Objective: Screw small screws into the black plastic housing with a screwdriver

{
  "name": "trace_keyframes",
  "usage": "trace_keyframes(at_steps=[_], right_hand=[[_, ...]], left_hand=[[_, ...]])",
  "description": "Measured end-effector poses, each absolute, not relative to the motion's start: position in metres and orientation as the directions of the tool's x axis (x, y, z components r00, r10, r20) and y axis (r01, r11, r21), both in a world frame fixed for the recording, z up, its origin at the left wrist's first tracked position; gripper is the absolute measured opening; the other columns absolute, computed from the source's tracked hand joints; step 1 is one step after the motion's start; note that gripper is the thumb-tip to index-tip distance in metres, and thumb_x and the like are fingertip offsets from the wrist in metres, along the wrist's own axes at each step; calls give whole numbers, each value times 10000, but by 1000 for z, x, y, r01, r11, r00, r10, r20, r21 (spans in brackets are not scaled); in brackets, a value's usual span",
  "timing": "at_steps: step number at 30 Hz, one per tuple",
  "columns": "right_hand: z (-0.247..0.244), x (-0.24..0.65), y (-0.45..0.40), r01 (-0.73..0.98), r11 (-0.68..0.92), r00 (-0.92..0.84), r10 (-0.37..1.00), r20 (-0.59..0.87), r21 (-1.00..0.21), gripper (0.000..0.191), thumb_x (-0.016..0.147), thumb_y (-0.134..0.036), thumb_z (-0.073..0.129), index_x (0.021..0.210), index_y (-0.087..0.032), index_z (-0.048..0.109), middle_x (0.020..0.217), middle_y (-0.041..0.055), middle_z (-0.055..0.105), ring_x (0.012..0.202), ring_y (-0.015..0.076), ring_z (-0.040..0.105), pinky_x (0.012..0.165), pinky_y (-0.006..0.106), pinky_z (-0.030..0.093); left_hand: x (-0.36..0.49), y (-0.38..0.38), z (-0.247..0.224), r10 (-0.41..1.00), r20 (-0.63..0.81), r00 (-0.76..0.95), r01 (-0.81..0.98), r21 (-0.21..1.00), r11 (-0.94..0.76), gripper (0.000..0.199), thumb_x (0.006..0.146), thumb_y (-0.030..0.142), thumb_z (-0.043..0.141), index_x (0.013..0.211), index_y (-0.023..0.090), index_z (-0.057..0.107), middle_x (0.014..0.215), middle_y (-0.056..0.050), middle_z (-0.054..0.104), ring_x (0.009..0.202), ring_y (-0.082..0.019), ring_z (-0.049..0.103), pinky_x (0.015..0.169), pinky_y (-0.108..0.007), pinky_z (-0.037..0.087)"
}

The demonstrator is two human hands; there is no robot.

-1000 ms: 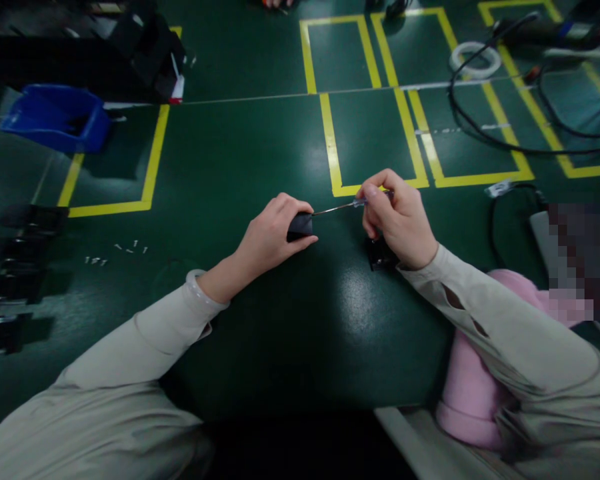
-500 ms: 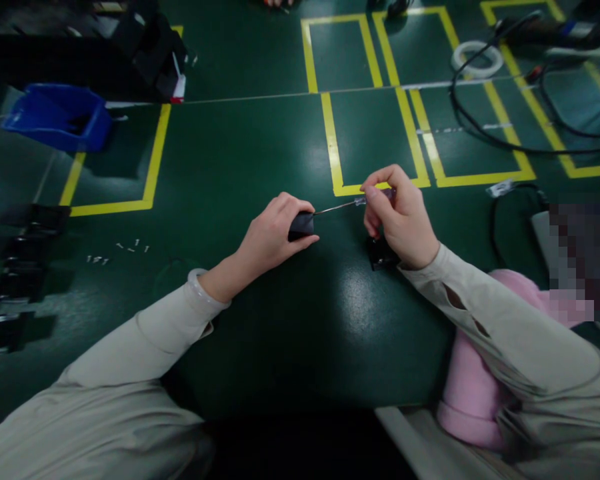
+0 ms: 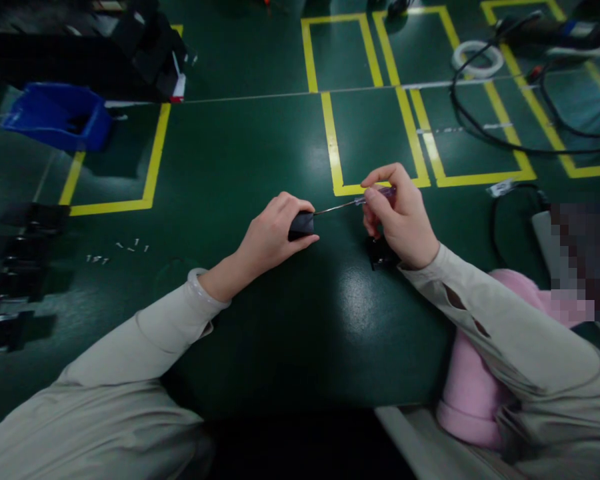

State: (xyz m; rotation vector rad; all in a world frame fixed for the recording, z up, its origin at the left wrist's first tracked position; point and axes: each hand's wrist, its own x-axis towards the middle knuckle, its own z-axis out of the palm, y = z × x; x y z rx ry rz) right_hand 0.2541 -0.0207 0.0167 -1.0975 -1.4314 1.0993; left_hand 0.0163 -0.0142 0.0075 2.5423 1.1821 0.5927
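Observation:
Between the thumb and fingers of my left hand (image 3: pixel 275 230) is a small black box-shaped part (image 3: pixel 301 226), its end facing right. A screwdriver (image 3: pixel 363 199) with a clear purplish handle and thin metal shaft is pinched in my right hand (image 3: pixel 397 210). The tip of its shaft meets the upper right edge of the black part. Below my right hand, partly covered by it, another black part (image 3: pixel 380 253) lies on the green table. Several small screws (image 3: pixel 125 247) lie loose to the left of my left hand.
A blue bin (image 3: pixel 60 120) stands at the upper left, beside a dark rack (image 3: pixel 140 53). Several black parts (image 3: pixel 17 277) form a row at the left edge. Yellow tape outlines (image 3: pixel 335 153) mark the green table (image 3: pixel 240 153). A white tape roll (image 3: pixel 477 59) and black cable (image 3: pixel 480 130) lie at right.
The screwdriver's handle has turned slightly in my right fingers, which have shifted a little. My left hand and the black part hold still. A hand at the far top edge has gone from view.

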Motion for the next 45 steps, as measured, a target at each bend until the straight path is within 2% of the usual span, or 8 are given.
trace_keyframes(at_steps=[5, 10, 15, 20, 25, 30, 36, 45], right_hand=[[17, 254, -21, 101, 193, -108, 977, 182, -976, 300, 927, -519, 596, 850, -244, 503, 446, -112, 340, 312, 74, 406, 310, 256, 263], [16, 254, -21, 98, 185, -107, 979, 174, -978, 289, 904, -503, 640, 959, -265, 485, 491, -106, 436, 340, 78, 431, 315, 248, 279], [19, 253, -21, 122, 190, -111, 978, 177, -974, 318, 919, -541, 593, 833, -251, 496, 455, -105, 350, 315, 83, 411, 310, 263, 264], [17, 254, -20, 88, 192, -108, 977, 183, -977, 293, 899, -513, 642, 943, -265, 491, 478, -104, 428, 342, 85, 432, 316, 255, 272], [16, 254, -21, 117, 191, -117, 977, 177, -975, 299, 936, -521, 580, 843, -246, 508, 445, -106, 355, 317, 77, 406, 321, 263, 271], [15, 254, -20, 80, 194, -108, 977, 184, -978, 277, 908, -493, 638, 950, -259, 497, 484, -107, 429, 344, 80, 434, 320, 251, 261], [17, 253, -20, 69, 192, -115, 976, 184, -979, 289, 943, -496, 581, 833, -237, 514, 461, -107, 355, 321, 65, 394, 320, 257, 284], [18, 252, -21, 79, 184, -108, 979, 175, -980, 284, 932, -503, 596, 872, -246, 490, 471, -105, 388, 327, 76, 416, 314, 259, 284]], left_hand=[[16, -14, 7, 777, 250, 577, 659, 419, -625, 365, 866, 290, 721, 1167, 171, 552, 1156, -98, 601, 1079, -245, 580, 942, -385, 499], [15, -14, 6, 774, 251, 581, 658, 415, -629, 370, 870, 298, 719, 1174, 172, 548, 1153, -93, 600, 1077, -240, 578, 942, -381, 498], [16, -15, 6, 773, 254, 581, 660, 410, -630, 371, 870, 296, 720, 1175, 166, 553, 1151, -97, 603, 1074, -242, 581, 937, -381, 501], [16, -15, 6, 771, 255, 584, 661, 402, -634, 376, 864, 289, 726, 1174, 160, 554, 1153, -102, 602, 1073, -244, 583, 929, -380, 506], [16, -14, 7, 769, 257, 585, 660, 401, -635, 369, 874, 292, 716, 1177, 162, 552, 1158, -101, 600, 1082, -244, 580, 935, -383, 504], [16, -14, 6, 775, 248, 581, 662, 410, -627, 372, 868, 297, 720, 1174, 166, 554, 1150, -101, 603, 1077, -247, 579, 941, -391, 501], [16, -15, 6, 778, 247, 578, 661, 416, -624, 365, 870, 301, 714, 1172, 172, 553, 1148, -98, 603, 1076, -248, 578, 938, -391, 498], [16, -14, 7, 775, 248, 581, 661, 412, -627, 366, 870, 298, 718, 1170, 166, 555, 1149, -98, 605, 1078, -244, 581, 941, -384, 501]])
